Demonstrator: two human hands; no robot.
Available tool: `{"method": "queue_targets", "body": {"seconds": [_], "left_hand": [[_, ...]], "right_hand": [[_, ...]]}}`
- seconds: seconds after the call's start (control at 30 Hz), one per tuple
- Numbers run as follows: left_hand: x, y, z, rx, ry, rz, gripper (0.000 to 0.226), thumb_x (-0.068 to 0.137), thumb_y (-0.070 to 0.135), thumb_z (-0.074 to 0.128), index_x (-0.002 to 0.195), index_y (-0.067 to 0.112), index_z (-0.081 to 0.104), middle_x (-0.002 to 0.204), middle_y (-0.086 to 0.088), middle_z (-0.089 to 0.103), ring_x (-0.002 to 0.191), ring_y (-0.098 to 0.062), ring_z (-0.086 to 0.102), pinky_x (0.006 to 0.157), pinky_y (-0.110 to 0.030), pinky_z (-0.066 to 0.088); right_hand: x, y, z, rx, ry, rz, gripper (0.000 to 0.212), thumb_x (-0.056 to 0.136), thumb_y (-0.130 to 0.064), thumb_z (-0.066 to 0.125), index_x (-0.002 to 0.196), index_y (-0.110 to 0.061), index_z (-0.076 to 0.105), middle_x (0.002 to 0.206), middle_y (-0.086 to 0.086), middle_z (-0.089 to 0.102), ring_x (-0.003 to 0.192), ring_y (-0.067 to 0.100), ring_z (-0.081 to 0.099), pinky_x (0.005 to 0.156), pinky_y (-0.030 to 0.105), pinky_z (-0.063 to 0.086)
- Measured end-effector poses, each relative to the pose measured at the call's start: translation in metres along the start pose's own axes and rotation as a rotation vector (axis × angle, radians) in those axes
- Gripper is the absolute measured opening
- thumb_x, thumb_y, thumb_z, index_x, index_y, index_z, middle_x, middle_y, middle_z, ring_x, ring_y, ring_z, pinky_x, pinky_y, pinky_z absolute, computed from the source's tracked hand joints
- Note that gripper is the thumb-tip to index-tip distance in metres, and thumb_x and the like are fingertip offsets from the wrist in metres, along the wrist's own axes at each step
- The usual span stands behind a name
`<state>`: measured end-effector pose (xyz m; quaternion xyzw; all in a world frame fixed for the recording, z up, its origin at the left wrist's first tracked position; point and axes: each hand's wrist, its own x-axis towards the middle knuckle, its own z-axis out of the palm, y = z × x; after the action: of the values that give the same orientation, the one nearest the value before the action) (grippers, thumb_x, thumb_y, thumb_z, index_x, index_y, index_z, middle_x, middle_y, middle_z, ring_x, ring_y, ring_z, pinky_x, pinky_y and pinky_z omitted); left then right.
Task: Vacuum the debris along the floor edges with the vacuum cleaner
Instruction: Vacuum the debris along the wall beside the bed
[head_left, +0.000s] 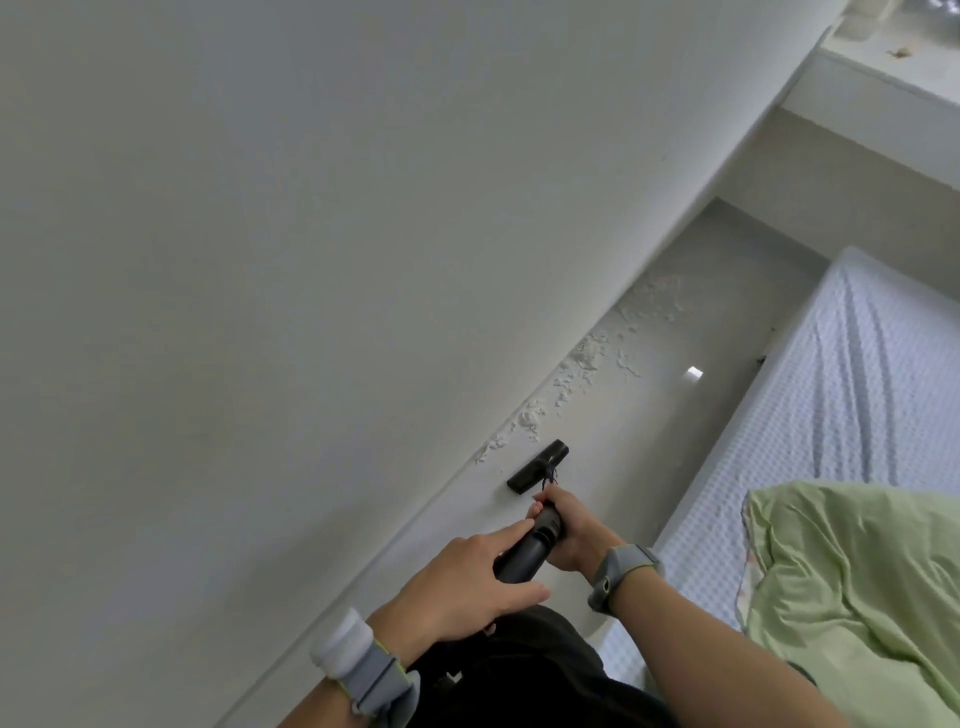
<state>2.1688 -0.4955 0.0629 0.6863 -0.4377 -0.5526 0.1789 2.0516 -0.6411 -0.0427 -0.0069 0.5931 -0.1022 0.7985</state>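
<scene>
Big wall (260, 260) on the left, bed (857, 389) on the right, narrow floor (717, 322) strip between. I'd say the job is mostly still ahead: white debris (587, 358) trails along the edge, and only the near bit looks clean. The vacuum cleaner (527, 551) nozzle (537, 466) sits just short of the flakes. Left grip (467, 582) and right grip (566, 530) are both wrapped round its tube.

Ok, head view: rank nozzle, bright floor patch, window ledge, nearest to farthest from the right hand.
From the right hand:
1. Nozzle, just ahead on the floor.
2. Bright floor patch, farther along, by the bed.
3. Window ledge, far end.
</scene>
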Motion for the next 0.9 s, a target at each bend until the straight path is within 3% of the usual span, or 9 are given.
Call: {"method": "queue_targets", "body": {"seconds": [0.13,0.27,0.5,0.63,0.9], "left_hand": [[0.011,0.009,0.003,-0.093,0.037,-0.007,0.078,0.083,0.060,0.073,0.151,0.062,0.034,0.104,0.010,0.069,0.058,-0.009,0.068,0.076,-0.031,0.063],[0.017,0.014,0.006,-0.105,0.090,-0.010,0.079,0.084,0.060,0.073,0.151,0.062,0.032,0.104,0.010,0.068,0.062,-0.014,0.071,0.070,-0.029,0.063],[0.000,0.012,0.006,-0.076,0.109,-0.027,0.082,0.085,0.060,0.072,0.155,0.057,0.029,0.106,0.008,0.070,0.059,-0.007,0.068,0.071,-0.026,0.061],[-0.028,0.003,0.005,-0.052,0.098,-0.049,0.084,0.084,0.063,0.071,0.156,0.057,0.028,0.107,0.008,0.071,0.067,-0.015,0.074,0.074,-0.029,0.061],[-0.086,-0.040,0.010,-0.070,0.077,-0.025,0.083,0.083,0.064,0.071,0.153,0.061,0.029,0.108,0.011,0.068,0.060,-0.010,0.069,0.066,-0.022,0.056]], "right_hand": [[0.004,-0.023,0.005,-0.034,0.003,0.021,0.018,0.086,-0.008,0.047,0.069,-0.011,0.041,0.049,0.002,0.045,0.037,0.013,0.046,0.058,0.021,0.042],[0.006,-0.037,0.009,-0.091,0.006,0.042,0.018,0.085,-0.009,0.048,0.069,-0.011,0.041,0.049,0.002,0.046,0.038,0.012,0.048,0.048,0.019,0.046],[0.001,-0.021,0.017,-0.129,-0.044,0.067,0.019,0.085,-0.010,0.049,0.067,-0.011,0.042,0.048,0.002,0.049,0.037,0.013,0.049,0.046,0.019,0.048],[-0.010,0.008,0.020,-0.136,-0.053,0.079,0.020,0.086,-0.009,0.048,0.067,-0.010,0.043,0.047,0.002,0.048,0.036,0.013,0.049,0.044,0.019,0.048],[-0.024,0.082,0.015,-0.159,-0.038,0.063,0.014,0.082,-0.006,0.051,0.070,-0.010,0.045,0.050,0.002,0.050,0.041,0.014,0.050,0.051,0.023,0.049]]}}
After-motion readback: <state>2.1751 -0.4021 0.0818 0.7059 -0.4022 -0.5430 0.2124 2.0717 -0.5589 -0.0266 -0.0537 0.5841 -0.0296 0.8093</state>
